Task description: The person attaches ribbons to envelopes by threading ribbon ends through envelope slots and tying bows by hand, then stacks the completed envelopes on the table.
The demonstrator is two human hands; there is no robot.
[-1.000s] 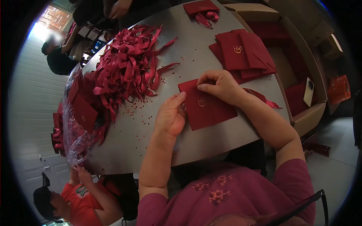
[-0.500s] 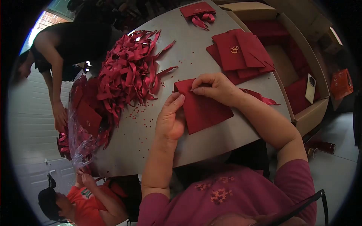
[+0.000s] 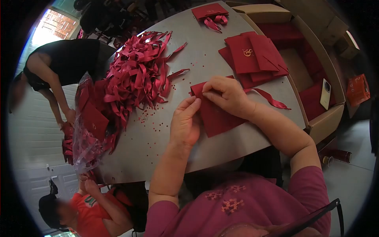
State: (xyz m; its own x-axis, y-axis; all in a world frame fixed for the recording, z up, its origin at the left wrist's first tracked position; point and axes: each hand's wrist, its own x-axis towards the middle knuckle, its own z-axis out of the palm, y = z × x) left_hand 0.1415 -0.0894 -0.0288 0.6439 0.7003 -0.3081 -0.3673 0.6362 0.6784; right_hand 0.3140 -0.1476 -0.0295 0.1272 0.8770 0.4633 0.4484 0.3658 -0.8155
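Note:
A flat red paper gift bag [image 3: 219, 121] is tilted over the table's near side, in front of me. At its upper left edge, my left hand [image 3: 185, 123] pinches the bag between thumb and fingers. My right hand [image 3: 229, 98] is closed over the bag's upper part, thumb and forefinger pressed together near the left hand's thumb. What lies in that right pinch is too small to make out. A red ribbon [image 3: 271, 99] shows beyond the right hand, its free end on the table.
A heap of red ribbons [image 3: 138, 71] covers the table's left side, beside red bags in clear plastic [image 3: 85, 152]. More red bags [image 3: 252, 57] are stacked right, near an open carton [image 3: 325, 118] with a phone [image 3: 325, 94]. Two people [image 3: 65, 59] [image 3: 100, 209] are at left.
Both hands and the bag have shifted slightly right in view, and the right hand now covers more of the bag's top. The person at upper left has moved their arms.

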